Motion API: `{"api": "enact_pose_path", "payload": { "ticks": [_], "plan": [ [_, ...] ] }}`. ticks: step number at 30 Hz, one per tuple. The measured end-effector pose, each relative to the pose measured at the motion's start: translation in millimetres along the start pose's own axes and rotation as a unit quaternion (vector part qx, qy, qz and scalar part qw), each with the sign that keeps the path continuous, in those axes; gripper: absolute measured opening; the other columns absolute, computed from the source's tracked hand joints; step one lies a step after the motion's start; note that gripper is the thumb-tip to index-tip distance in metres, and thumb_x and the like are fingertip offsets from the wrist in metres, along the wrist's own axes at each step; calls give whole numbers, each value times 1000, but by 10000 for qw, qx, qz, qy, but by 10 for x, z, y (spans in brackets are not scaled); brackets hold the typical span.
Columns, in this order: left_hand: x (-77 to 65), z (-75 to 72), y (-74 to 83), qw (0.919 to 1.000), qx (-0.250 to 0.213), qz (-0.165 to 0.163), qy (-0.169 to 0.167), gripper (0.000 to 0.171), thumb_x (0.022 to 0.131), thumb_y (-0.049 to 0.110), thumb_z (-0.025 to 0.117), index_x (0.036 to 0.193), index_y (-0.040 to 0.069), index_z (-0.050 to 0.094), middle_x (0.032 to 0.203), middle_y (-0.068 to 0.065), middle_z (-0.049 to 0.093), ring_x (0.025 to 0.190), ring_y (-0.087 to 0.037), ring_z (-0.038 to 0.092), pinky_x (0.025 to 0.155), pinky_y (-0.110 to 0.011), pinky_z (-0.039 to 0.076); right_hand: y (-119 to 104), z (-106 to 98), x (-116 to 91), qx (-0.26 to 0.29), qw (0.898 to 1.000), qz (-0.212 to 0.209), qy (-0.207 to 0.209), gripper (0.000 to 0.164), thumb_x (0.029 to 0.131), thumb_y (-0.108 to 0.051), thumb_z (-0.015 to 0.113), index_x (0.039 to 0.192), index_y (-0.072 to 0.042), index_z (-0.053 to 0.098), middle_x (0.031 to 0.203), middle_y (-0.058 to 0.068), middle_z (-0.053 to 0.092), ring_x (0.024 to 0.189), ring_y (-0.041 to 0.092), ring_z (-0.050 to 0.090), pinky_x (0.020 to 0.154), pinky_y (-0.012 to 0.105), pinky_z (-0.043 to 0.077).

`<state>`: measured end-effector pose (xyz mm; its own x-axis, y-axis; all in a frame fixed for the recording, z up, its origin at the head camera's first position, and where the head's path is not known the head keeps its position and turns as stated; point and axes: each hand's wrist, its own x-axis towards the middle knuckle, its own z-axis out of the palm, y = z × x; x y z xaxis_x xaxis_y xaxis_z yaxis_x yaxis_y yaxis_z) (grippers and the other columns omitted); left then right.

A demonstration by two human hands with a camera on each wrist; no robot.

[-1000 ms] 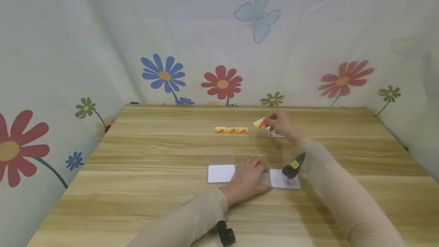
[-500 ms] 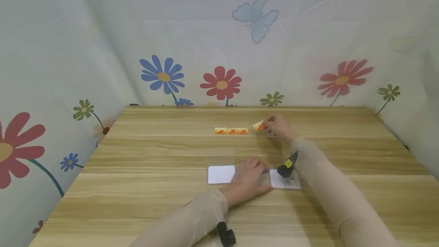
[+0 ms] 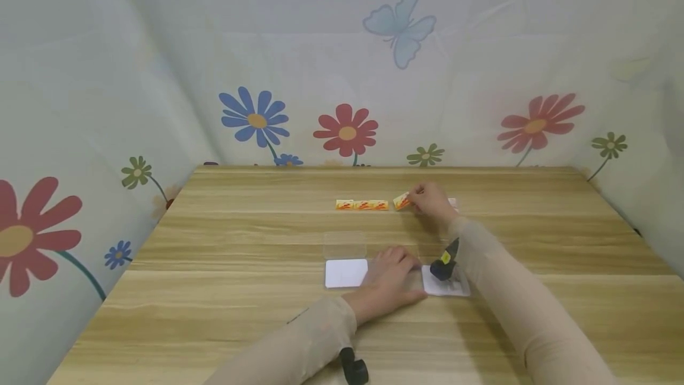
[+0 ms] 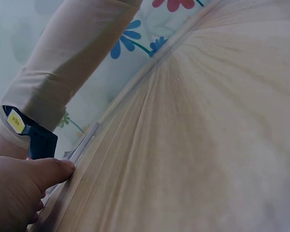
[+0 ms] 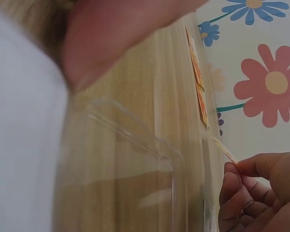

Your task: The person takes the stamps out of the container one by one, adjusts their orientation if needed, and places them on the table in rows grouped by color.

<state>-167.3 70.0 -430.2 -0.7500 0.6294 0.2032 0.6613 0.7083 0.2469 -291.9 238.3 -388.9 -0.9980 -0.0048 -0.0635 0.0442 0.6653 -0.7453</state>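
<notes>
My right hand [image 3: 434, 204] pinches a small orange-and-yellow card [image 3: 401, 201] between thumb and fingertips, low over the far part of the table. The card is tilted; in the right wrist view its edge [image 5: 225, 151] sticks out from the fingers. Left of it lies a row of similar orange cards [image 3: 362, 205]. My left hand [image 3: 390, 283] rests, fingers extended, between two clear cases. The left case has a white card [image 3: 345, 273] in it and a clear lid [image 3: 344, 245] folded back. The right one holds another white card [image 3: 431, 285]. My left thumb [image 4: 58, 170] touches the right case's edge.
A pale printed piece [image 3: 453, 202] shows partly behind my right wrist. The wooden table [image 3: 214, 290] ends at a white curtain [image 3: 299, 34] with printed flowers. Black wrist cameras [image 3: 442, 267] sit on both sleeves.
My right hand has come slightly lower and nearer with the orange card, which stays just right of the row. My left hand has stayed in place.
</notes>
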Motion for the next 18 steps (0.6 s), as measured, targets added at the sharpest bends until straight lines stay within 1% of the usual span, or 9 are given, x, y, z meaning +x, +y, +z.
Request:
{"api": "enact_pose_path", "payload": {
  "ticks": [7, 11, 18],
  "plan": [
    [-4, 6, 5, 10000, -7, -2, 3, 47, 80, 53, 69, 116, 23, 64, 116, 5, 57, 115, -14, 52, 99, -31, 42, 0, 45, 24, -115, 9999, 59, 46, 20, 92, -12, 53, 98, 5, 62, 75, 9, 62, 60, 8, 50, 55, 18, 41],
    [-7, 6, 6, 10000, 13, 7, -3, 48, 81, 54, 69, 116, 23, 64, 115, 5, 57, 114, -14, 52, 99, -31, 42, -6, 65, 26, -284, 9995, 75, 94, 19, 92, -14, 54, 97, 3, 62, 72, 6, 60, 61, 10, 50, 56, 20, 40],
    [-17, 2, 4, 10000, 15, 17, 1, 48, 81, 53, 69, 117, 22, 64, 115, 5, 56, 114, -14, 51, 99, -31, 42, -12, 84, 26, -418, 9990, 139, 57, 20, 92, -16, 53, 97, 1, 61, 78, 8, 61, 68, 14, 51, 59, 21, 41]
  ]
}}
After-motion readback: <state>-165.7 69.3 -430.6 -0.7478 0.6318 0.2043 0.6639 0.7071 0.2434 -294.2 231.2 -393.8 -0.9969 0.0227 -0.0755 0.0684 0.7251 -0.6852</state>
